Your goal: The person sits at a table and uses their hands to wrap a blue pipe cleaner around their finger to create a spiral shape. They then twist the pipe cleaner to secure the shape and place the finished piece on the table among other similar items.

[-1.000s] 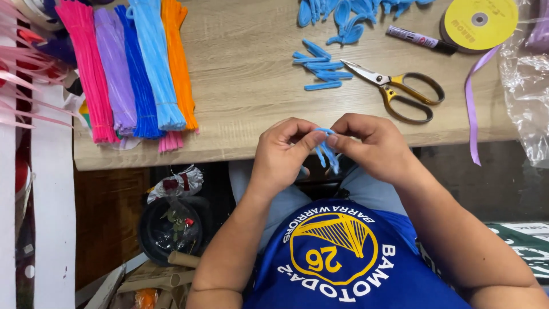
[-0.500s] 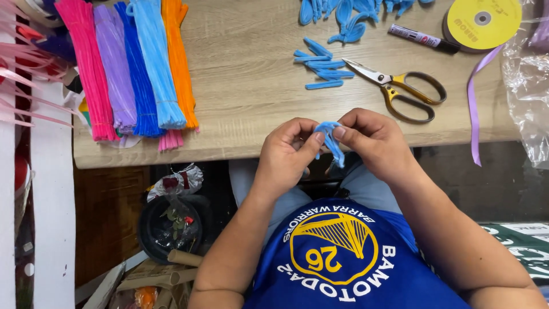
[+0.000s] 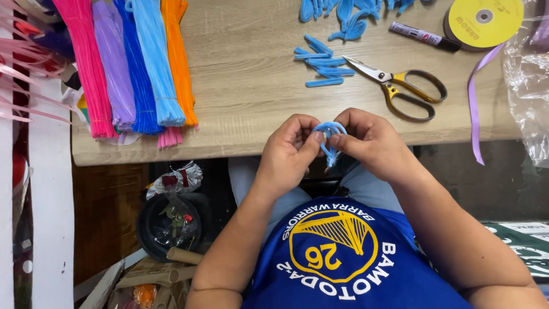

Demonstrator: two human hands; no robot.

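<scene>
surface: light wooden tabletop [image 3: 257, 86], its near edge just above the hands. Risk: both hands work past that edge, over the lap, so anything dropped goes to the floor clutter, not the surface.
stem bundles: pink, lilac, dark blue, light blue and orange fuzzy craft-wire bundles [image 3: 137, 63] at far left, their near ends hanging over the edge. Risk: an elbow knock would tip them off.
floor clutter: dark round bowl with foil and a small rose [image 3: 171, 220] below left, cardboard tubes beside it. A fallen piece would be hard to spot there.
left hand [image 3: 289, 151]: closed, thumb and fingertips pinching the left side of the bent piece.
right hand [image 3: 372, 143]: closed, pinching the right side, touching the same piece.
scissors: yellow-handled steel scissors [image 3: 400, 86] on the surface just beyond the right hand, blades partly open and pointing left. Risk: a blind reach could catch the blades.
cut pieces: short light blue fuzzy wire lengths [image 3: 323, 63] left of the scissors. Loose, easy to sweep off.
work piece: small light blue fuzzy wire loop [image 3: 330, 137] held between both hands, tail hanging down. Risk: over-bending kinks the wire core; the cut end could prick a fingertip; a loose pinch lets the loop spring open.
</scene>
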